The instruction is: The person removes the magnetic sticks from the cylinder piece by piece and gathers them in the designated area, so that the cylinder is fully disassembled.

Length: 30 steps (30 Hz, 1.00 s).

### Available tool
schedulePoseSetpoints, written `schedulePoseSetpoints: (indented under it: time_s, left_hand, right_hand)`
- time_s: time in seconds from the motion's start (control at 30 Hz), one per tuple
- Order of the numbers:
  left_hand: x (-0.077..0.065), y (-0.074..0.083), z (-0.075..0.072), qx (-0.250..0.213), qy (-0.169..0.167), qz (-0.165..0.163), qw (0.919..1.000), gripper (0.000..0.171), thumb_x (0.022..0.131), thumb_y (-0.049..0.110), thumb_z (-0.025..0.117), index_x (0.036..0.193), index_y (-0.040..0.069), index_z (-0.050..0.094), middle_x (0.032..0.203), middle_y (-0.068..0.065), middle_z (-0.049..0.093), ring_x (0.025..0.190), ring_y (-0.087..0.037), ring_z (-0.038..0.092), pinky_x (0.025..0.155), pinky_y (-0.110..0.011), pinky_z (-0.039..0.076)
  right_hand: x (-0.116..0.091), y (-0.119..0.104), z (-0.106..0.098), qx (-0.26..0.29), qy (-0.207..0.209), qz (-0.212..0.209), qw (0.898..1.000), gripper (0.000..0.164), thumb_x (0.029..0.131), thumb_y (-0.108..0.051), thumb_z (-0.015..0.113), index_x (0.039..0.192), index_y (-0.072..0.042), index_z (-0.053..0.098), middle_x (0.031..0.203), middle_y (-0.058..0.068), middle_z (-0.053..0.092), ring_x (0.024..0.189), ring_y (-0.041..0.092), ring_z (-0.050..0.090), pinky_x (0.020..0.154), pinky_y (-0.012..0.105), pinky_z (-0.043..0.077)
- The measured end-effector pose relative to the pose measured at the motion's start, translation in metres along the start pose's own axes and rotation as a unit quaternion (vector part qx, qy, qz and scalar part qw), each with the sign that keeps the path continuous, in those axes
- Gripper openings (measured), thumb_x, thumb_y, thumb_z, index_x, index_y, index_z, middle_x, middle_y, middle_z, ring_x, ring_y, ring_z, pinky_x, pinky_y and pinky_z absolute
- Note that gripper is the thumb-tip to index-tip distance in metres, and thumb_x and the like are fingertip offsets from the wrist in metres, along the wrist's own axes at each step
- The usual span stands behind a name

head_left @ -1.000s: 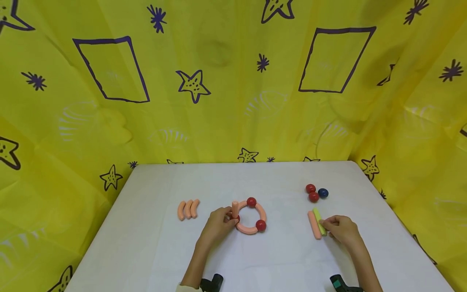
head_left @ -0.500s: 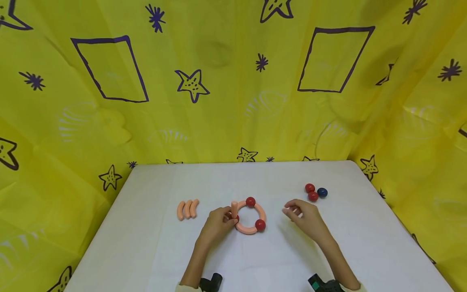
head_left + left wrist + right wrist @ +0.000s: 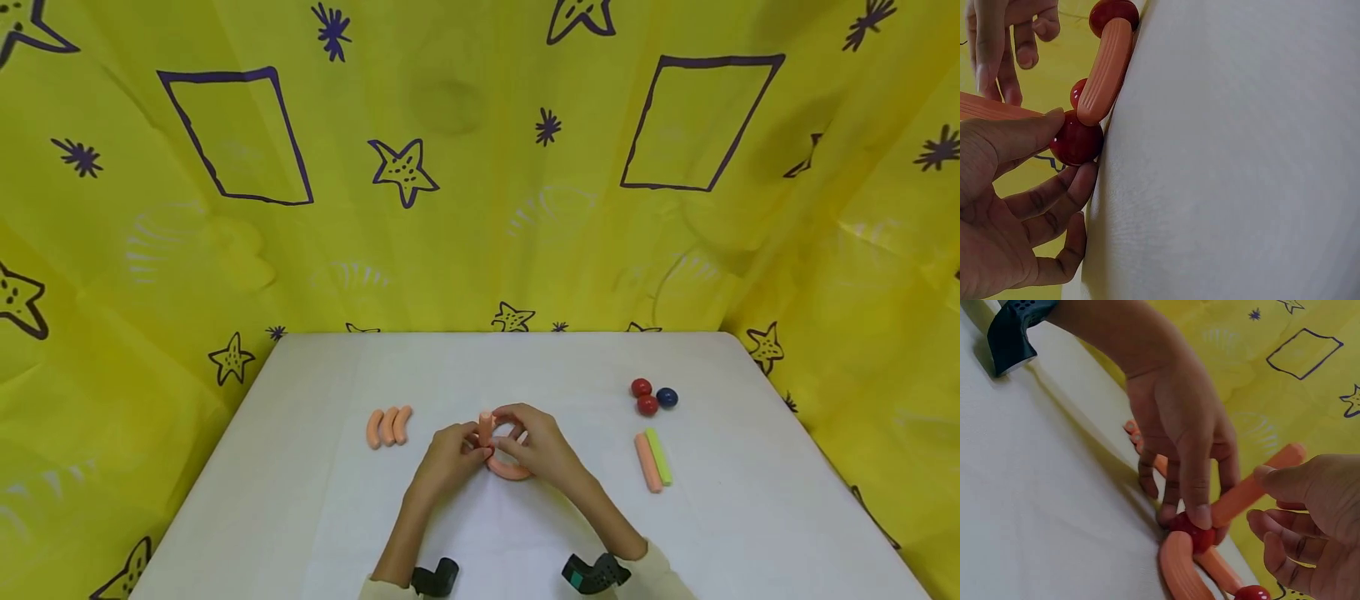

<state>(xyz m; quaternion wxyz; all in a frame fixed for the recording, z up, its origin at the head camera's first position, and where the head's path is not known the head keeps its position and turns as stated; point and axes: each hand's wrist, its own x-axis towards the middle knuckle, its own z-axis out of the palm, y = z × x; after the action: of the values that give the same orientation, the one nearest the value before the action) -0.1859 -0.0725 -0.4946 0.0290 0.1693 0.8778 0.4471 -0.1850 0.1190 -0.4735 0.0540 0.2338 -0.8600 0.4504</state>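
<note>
Bright yellow backdrop (image 3: 465,250) — dark purple stars and boxes across it! White tabletop (image 3: 427,367), red balls (image 3: 1077,142), one navy ball (image 3: 667,397), lime stick (image 3: 659,457) — and finely grooved orange curved rods (image 3: 1107,72)!

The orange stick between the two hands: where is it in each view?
Head: the orange stick is below centre, between left hand and right hand.
Left wrist: orange stick at left edge, partly behind the thumb.
Right wrist: orange stick right of centre.
Shared landmark: red ball at its foot.

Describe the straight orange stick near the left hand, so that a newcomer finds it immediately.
On the white table, find the left hand. It pinches a shiny red ball; above this rises the straight orange stick, the only orange piece standing upright.
</note>
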Motion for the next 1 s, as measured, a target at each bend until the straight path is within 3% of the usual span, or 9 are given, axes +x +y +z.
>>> schedulePoseSetpoints:
  time_s: [0.13,0.33,0.6,0.8,1.0]
  left_hand:
    - [0.000,-0.001,0.000,0.006,0.001,0.007,1.0000,0.007,0.088,0.014,0.070,0.095,0.014,0.070,0.092,-0.008,0.071,0.074,-0.009,0.061,0.063,-0.024,0.048]
    - [0.001,-0.001,-0.001,0.016,0.011,0.022,0.9996,0.012,0.087,0.011,0.070,0.098,0.011,0.071,0.089,-0.006,0.071,0.073,-0.007,0.060,0.063,-0.022,0.048]
    - [0.001,-0.001,0.002,0.016,0.014,0.022,0.9995,0.008,0.087,0.010,0.071,0.095,0.011,0.070,0.086,-0.006,0.069,0.072,-0.008,0.059,0.062,-0.021,0.047]
    - [0.000,0.000,0.003,0.019,0.017,0.015,0.9996,0.006,0.086,0.011,0.071,0.092,0.012,0.070,0.086,-0.006,0.070,0.069,-0.006,0.056,0.060,-0.021,0.045]
    - [0.000,0.000,0.002,0.019,0.020,0.014,0.9995,0.010,0.085,0.009,0.070,0.095,0.009,0.071,0.087,-0.008,0.070,0.072,-0.009,0.058,0.062,-0.022,0.046]
  right_hand:
    - [0.003,-0.001,0.011,0.018,0.015,0.008,1.000,0.034,0.083,-0.014,0.077,0.115,-0.006,0.066,0.105,0.007,0.070,0.075,0.009,0.063,0.066,0.021,0.052]
    - [0.007,-0.005,0.020,-0.019,0.044,-0.021,0.999,0.024,0.083,-0.018,0.078,0.103,-0.009,0.070,0.094,0.001,0.071,0.072,0.009,0.059,0.066,0.030,0.053]
    - [0.007,-0.006,0.022,-0.051,0.050,-0.030,0.997,0.015,0.086,-0.015,0.074,0.098,-0.010,0.067,0.087,-0.001,0.070,0.066,0.003,0.056,0.059,0.018,0.047]
    - [0.006,-0.006,0.023,-0.103,0.058,-0.045,0.992,0.014,0.087,-0.018,0.072,0.093,-0.011,0.061,0.081,0.000,0.067,0.059,0.000,0.048,0.054,0.017,0.041]
    - [0.007,-0.005,0.024,-0.135,0.066,-0.038,0.988,0.011,0.091,-0.011,0.067,0.094,-0.007,0.058,0.080,0.004,0.069,0.059,0.006,0.052,0.056,0.019,0.044]
